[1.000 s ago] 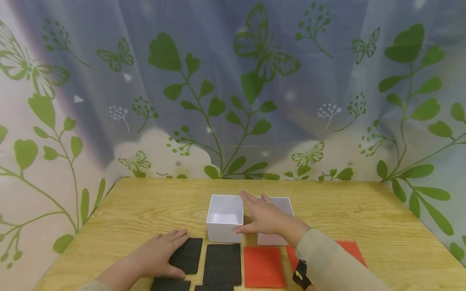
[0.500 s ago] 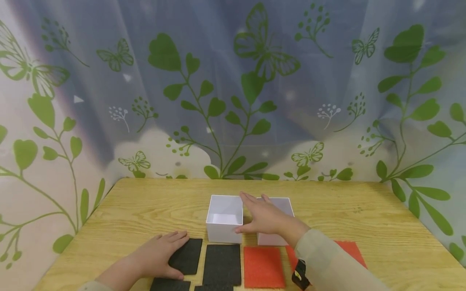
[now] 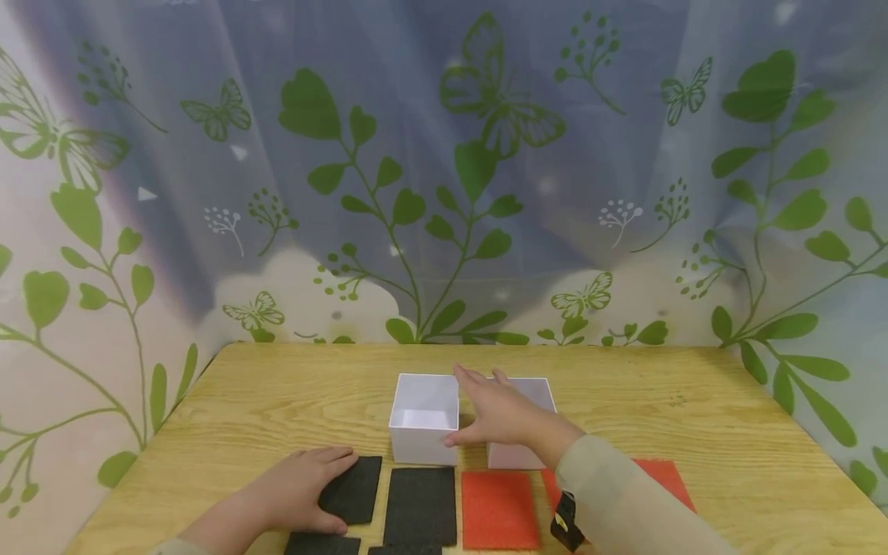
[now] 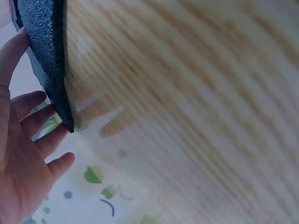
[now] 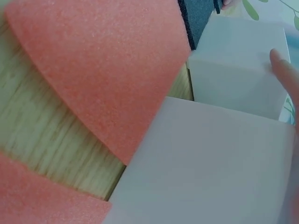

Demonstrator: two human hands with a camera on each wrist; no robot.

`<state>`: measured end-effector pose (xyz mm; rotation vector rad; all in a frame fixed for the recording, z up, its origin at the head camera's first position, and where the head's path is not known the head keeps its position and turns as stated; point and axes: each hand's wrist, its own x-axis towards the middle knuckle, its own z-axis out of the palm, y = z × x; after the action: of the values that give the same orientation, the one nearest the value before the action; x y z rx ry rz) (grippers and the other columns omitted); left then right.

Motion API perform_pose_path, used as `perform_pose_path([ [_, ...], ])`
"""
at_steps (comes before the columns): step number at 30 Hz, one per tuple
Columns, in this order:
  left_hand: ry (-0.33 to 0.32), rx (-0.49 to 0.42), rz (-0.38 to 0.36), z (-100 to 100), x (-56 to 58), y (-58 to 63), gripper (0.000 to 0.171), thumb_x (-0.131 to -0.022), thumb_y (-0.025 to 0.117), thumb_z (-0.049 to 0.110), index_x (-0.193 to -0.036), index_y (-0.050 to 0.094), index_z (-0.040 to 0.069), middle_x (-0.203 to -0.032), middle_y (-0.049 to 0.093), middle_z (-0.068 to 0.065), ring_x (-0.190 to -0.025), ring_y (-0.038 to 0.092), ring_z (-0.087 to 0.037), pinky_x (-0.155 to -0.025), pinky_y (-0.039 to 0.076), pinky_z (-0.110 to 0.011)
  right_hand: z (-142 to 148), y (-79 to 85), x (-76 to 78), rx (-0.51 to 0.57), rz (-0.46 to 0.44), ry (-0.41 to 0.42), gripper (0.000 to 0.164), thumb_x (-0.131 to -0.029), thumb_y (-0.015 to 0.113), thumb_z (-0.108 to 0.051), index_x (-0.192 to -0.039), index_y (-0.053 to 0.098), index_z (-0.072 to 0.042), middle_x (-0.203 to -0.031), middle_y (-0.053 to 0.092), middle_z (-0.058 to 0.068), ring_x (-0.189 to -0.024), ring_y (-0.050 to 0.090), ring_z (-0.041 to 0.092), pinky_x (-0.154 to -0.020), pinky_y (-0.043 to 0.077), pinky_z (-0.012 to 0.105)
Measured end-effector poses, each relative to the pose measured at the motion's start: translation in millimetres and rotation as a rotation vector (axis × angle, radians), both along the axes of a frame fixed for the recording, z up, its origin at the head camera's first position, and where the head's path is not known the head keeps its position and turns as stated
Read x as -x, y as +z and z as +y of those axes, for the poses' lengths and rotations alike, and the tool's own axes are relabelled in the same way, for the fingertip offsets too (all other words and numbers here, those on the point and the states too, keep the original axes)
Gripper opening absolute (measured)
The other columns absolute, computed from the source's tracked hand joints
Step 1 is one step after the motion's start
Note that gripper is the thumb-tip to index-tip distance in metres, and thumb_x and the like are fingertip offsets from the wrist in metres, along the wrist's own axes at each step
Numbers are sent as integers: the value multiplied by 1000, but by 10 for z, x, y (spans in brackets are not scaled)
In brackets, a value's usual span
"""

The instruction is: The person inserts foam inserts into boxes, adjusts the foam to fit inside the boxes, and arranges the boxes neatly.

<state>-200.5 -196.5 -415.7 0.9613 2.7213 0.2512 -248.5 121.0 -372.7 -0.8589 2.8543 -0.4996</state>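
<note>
My left hand (image 3: 298, 486) rests at the left edge of a black foam square (image 3: 354, 492), its fingers and thumb spread. In the left wrist view, fingertips touch the underside and edge of the black square (image 4: 44, 46). My right hand (image 3: 506, 412) reaches over the right white box (image 3: 516, 456). Its straight fingers and thumb stand spread at the right wall of the left white box (image 3: 423, 445). In the right wrist view, the thumb (image 5: 284, 72) lies against that box's side. Both boxes are open at the top; the arm partly hides the right one.
A second black square (image 3: 420, 505) and a red square (image 3: 499, 509) lie in front of the boxes. More red foam (image 3: 666, 479) shows beyond the right sleeve (image 3: 624, 493). Further black squares (image 3: 322, 545) are cut off at the bottom. A patterned curtain (image 3: 388, 154) hangs behind the table (image 3: 277, 385).
The head view has tilted slightly, shifting everything a little left and down. Both hands, the boxes and the foam squares keep their places relative to one another.
</note>
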Motion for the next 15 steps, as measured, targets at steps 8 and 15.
perform_pose_path([
  [8,-9,-8,17,-13,0,-16,92,-69,64,69,-134,50,5,-136,47,-11,-121,46,-31,-93,39,-52,-15,-33,-24,-20,14,1,115,-72,70,-59,-149,6,-2,-153,17,13,-136,27,24,-110,5,51],
  [15,-14,-17,21,-15,4,-16,92,-69,64,69,-134,50,4,-136,47,-11,-120,47,-31,-93,40,-51,46,-28,-48,-38,25,3,116,-72,69,-60,-149,5,-1,-152,16,14,-137,23,24,-110,4,51],
])
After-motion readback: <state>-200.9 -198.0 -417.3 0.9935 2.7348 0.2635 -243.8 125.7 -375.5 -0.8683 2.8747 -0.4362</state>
